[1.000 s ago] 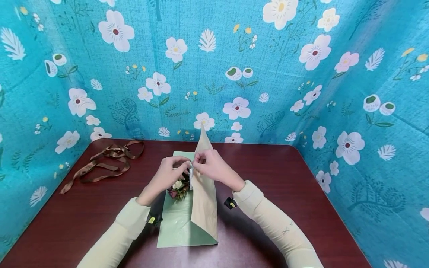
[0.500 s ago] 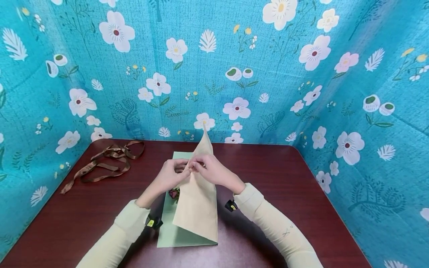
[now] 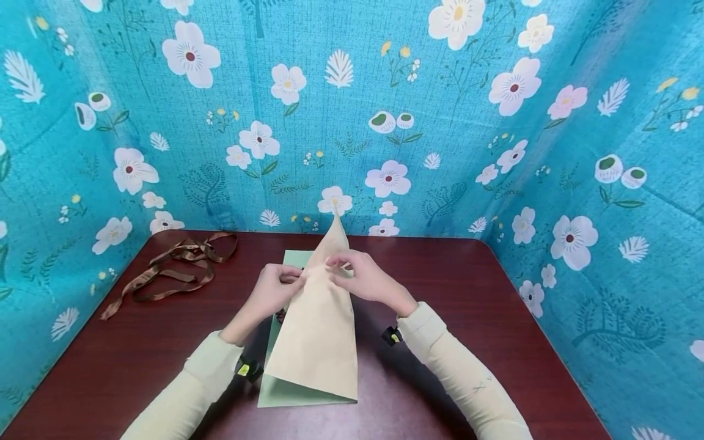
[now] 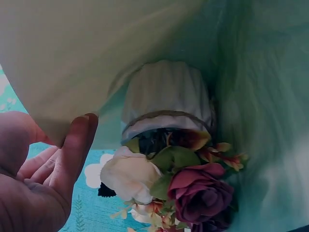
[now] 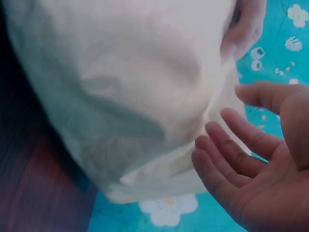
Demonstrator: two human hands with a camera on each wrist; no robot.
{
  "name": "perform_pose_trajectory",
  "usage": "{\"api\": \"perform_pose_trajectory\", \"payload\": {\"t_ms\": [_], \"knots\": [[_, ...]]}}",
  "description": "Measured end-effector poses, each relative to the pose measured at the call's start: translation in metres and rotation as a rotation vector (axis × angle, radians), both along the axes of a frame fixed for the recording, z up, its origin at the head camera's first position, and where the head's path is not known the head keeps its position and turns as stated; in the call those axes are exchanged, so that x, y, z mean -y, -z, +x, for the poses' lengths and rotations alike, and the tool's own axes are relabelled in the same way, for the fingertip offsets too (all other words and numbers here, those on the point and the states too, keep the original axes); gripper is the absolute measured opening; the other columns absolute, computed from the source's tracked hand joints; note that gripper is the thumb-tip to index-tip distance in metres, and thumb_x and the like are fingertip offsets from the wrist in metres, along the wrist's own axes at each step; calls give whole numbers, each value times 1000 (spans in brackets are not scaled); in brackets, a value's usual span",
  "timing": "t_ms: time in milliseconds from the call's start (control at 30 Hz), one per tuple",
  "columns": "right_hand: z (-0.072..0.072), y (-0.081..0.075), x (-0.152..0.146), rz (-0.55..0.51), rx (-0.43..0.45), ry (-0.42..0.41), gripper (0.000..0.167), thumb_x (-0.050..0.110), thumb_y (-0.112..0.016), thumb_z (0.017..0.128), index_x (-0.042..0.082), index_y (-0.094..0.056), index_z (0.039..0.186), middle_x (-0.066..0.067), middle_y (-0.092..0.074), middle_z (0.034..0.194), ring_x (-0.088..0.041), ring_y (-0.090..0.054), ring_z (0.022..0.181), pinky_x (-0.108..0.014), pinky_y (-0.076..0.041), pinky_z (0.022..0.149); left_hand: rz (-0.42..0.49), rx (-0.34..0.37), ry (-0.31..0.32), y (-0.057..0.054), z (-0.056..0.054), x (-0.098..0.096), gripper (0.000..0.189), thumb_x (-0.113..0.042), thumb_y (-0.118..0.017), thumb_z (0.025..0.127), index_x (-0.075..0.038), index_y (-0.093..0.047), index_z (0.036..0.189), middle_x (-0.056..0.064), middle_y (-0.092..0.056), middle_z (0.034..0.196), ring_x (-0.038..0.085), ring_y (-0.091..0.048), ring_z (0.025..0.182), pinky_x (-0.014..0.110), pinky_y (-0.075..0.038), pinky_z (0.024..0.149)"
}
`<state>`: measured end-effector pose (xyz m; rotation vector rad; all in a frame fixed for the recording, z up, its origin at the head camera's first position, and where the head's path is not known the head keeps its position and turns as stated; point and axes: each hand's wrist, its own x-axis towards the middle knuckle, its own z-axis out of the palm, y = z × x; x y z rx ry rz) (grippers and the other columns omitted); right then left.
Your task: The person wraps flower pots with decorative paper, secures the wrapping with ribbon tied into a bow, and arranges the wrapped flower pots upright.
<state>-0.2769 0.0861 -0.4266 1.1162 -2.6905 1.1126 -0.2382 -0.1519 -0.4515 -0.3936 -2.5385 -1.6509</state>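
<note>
A sheet of wrapping paper (image 3: 316, 348), cream on one face and pale green on the other, is folded over from the right. My left hand (image 3: 277, 286) pinches the flap's edge between thumb and fingers, as the left wrist view also shows. Under the flap lies a small pot of flowers: a whitish pot (image 4: 164, 94) tied with cord, a cream rose (image 4: 129, 176) and a burgundy rose (image 4: 200, 195). From the head view the flap hides nearly all of it. My right hand (image 5: 256, 164) has its fingers loosely spread beside the paper's outer face, holding nothing.
A brown ribbon (image 3: 181, 275) lies in loose loops at the table's back left. The dark red table (image 3: 451, 354) ends at a blue flowered cloth (image 3: 352, 122) behind and along the sides. A pointed paper corner stands up at the back.
The paper flap has come over to the left and down, covering the flowers. Both hands were together at its edge; the right has let go and moved right, while the left keeps its pinch.
</note>
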Motion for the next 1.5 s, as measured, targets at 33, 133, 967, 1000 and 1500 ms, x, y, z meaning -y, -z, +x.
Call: {"api": "perform_pose_trajectory", "payload": {"t_ms": [33,133,967,1000,1500], "knots": [[-1,2,-2,14,-1,-4,36,14,-77,91,3,-68,125,-8,-70,121,-23,-64,112,-43,-54,98,0,9,2,1,1,1,18,-8,-70,94,7,-77,103,19,-77,93,25,-76,82,33,-61,71],[-3,7,-6,68,7,-32,53,17,-81,88,1,-61,135,-11,-65,133,-26,-59,125,-46,-49,105,9,52,-9,4,2,3,17,-9,-72,93,5,-78,101,17,-77,90,22,-76,79,30,-60,69],[-9,11,2,216,145,-150,70,13,-84,85,4,-53,147,-9,-58,146,-22,-53,136,-37,-48,107,-66,82,-68,10,12,3,15,-8,-79,86,3,-76,95,11,-75,80,17,-72,68,28,-57,58],[-9,12,2,219,146,-147,70,12,-84,85,4,-53,147,-9,-58,146,-22,-53,135,-37,-49,106,-73,79,-70,10,13,3,15,-8,-79,85,3,-76,96,11,-75,80,17,-72,67,28,-57,57],[-11,21,7,263,28,-98,72,14,-88,79,4,-57,143,-8,-61,142,-22,-58,129,-37,-48,107,-193,-217,13,-6,21,0,26,4,-79,81,5,-73,106,15,-74,93,22,-72,79,41,-62,75]]}}
